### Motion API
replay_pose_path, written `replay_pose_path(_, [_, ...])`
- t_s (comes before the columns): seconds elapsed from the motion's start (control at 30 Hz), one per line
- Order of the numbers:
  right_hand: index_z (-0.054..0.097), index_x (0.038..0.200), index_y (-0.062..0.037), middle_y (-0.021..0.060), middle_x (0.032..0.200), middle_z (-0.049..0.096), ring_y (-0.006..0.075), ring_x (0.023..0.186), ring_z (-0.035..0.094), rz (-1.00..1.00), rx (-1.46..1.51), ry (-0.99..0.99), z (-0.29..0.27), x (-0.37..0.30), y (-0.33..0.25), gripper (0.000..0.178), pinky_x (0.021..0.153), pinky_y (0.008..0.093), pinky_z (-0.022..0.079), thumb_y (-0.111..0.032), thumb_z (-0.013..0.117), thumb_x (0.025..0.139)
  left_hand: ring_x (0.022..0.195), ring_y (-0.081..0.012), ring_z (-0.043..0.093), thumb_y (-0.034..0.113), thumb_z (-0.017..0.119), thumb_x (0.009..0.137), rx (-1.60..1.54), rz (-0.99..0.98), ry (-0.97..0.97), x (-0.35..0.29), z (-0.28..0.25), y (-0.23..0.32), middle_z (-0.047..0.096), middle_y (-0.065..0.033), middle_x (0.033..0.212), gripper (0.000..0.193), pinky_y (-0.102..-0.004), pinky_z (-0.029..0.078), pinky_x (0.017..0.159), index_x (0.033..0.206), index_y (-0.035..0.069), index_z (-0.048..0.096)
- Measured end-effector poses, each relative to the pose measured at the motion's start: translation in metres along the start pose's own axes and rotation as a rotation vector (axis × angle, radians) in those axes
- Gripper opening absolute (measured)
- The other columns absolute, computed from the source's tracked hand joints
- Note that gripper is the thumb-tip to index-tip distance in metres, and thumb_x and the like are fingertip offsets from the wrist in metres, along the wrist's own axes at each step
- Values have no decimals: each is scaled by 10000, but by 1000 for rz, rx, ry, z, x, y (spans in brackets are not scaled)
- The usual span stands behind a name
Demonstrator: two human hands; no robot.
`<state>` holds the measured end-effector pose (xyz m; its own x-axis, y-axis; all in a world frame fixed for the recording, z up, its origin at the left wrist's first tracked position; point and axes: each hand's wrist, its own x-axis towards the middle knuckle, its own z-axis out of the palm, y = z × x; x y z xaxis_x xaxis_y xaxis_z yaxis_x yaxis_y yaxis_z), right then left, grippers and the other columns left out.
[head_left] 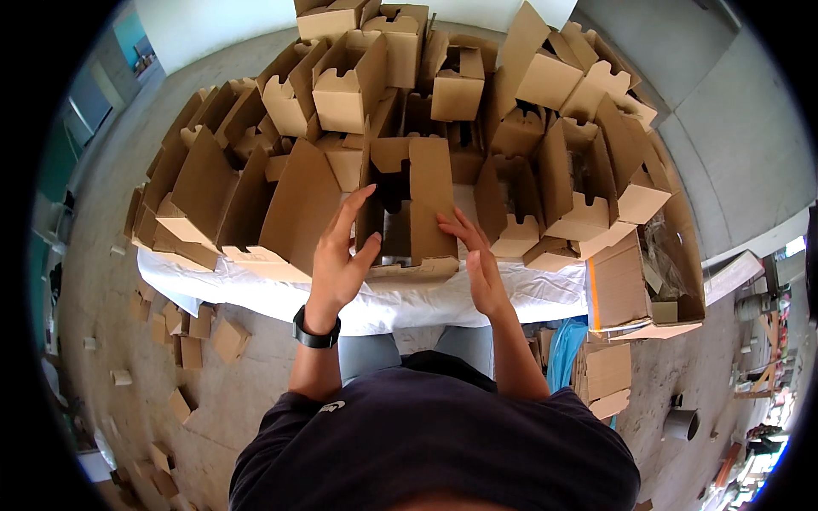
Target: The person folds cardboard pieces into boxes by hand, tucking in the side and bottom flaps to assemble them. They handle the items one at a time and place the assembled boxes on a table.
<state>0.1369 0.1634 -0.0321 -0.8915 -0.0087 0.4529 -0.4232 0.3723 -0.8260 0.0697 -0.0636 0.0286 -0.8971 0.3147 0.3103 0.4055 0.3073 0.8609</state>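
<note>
Directly in front of me stands an open-topped brown cardboard box (433, 200), its inside partly in shadow. A pale, shiny surface (397, 234) shows down in it; I cannot make out what it is. At the box's left rim is my left hand (341, 260), thumb and fingers spread, the fingertips over the edge. My right hand (481, 272) is by the right side, its stretched fingers at the outside of that cardboard panel. Neither hand wraps round anything. Close on the left is another open box (298, 209); on the right, one with notched walls (509, 209).
Many more open boxes (349, 81) are crowded and stacked on a table with a white cloth (247, 289). A larger carton (620, 285) with plastic wrap stands at the right. Below are blue plastic strips (564, 353), and small cardboard pieces (230, 339) lie on the floor.
</note>
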Motion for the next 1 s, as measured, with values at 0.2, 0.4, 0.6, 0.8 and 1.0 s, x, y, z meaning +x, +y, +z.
replay_pose_path(0.2, [533, 1317, -44, 123, 1419, 533, 326, 1449, 310, -91, -353, -162, -19, 10, -12, 547, 1189, 536, 40, -453, 370, 993, 1123, -259, 586, 39, 587, 818, 35, 102, 46, 0, 2, -9, 583, -116, 1324, 575, -303, 494, 749, 1382, 130, 513])
replay_pose_path(0.4, [527, 1300, -43, 148, 1453, 492, 345, 1466, 271, 49, 59, -68, -2, 3, -2, 639, 1191, 520, 85, -552, 519, 913, 1040, -248, 607, 48, 588, 816, 69, 140, 94, 3, 0, -18, 610, -113, 1284, 560, -280, 478, 731, 1366, 133, 529])
replay_pose_path(0.6, [500, 1290, -44, 187, 1492, 432, 341, 1488, 206, 114, 317, 111, 24, -10, 4, 544, 1178, 456, 160, -404, 622, 902, 944, -228, 611, 54, 584, 824, 28, 71, 68, 0, 1, -13, 617, -106, 1280, 552, -280, 469, 703, 1366, 147, 531])
replay_pose_path(0.8, [515, 1245, -39, 197, 1478, 447, 341, 1481, 227, 116, 322, 171, 30, -8, 4, 434, 1179, 442, 161, -305, 616, 918, 825, -188, 579, 58, 579, 838, 31, 59, 78, -1, 2, -15, 624, -103, 1273, 538, -283, 446, 653, 1367, 145, 532])
replay_pose_path(1.0, [540, 1201, -34, 193, 1447, 490, 352, 1457, 287, 101, 233, 245, 39, -6, 6, 356, 1182, 457, 152, -258, 594, 930, 674, -171, 521, 98, 569, 888, 41, 32, 86, -1, 2, -14, 637, -106, 1250, 490, -288, 436, 636, 1374, 140, 529])
